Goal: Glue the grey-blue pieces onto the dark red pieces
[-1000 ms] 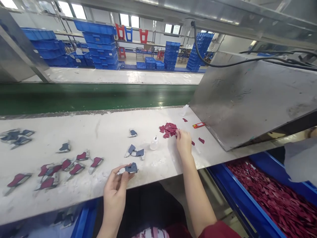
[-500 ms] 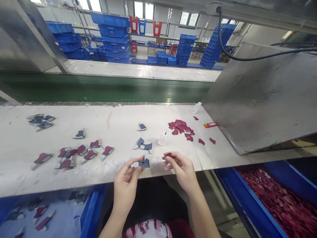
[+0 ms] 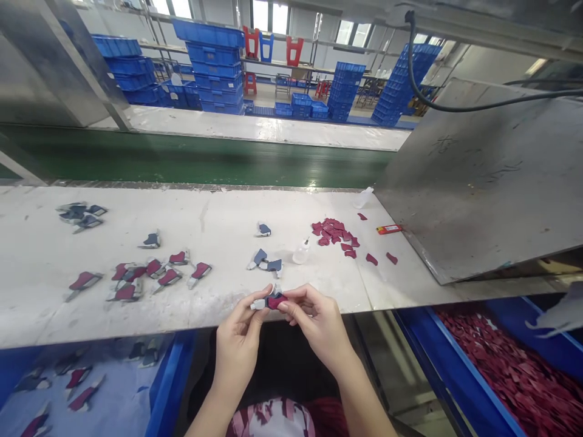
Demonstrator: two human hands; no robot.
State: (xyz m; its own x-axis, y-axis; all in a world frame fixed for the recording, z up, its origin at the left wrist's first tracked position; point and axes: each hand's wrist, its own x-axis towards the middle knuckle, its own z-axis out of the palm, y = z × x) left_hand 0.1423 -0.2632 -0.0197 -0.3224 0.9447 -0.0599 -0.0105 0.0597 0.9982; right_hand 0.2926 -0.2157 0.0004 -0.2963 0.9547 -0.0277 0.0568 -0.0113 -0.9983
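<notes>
Over the table's front edge, my left hand [image 3: 241,328] pinches a small grey-and-white plastic part [image 3: 259,304] by its left end. My right hand [image 3: 319,321], fingers closed, presses a dark red curved piece [image 3: 276,301] onto the face of that part. Just beyond my hands lie two joined-looking grey parts [image 3: 268,261], with a single one [image 3: 263,229] farther back. A small clear bottle with a thin dark tip [image 3: 301,251] stands to their right. Loose red pieces [image 3: 334,232] are heaped right of the bottle.
Parts with red faces [image 3: 168,277] lie at left on the white table [image 3: 218,212], grey ones [image 3: 75,213] behind them. Blue bins stand below: parts in the left bin [image 3: 166,388], red pieces in the right bin [image 3: 449,358]. A metal panel [image 3: 483,182] leans at right.
My right hand has moved left and brought the red piece onto the grey part in my left hand. A grey shape has appeared above the right bin.
</notes>
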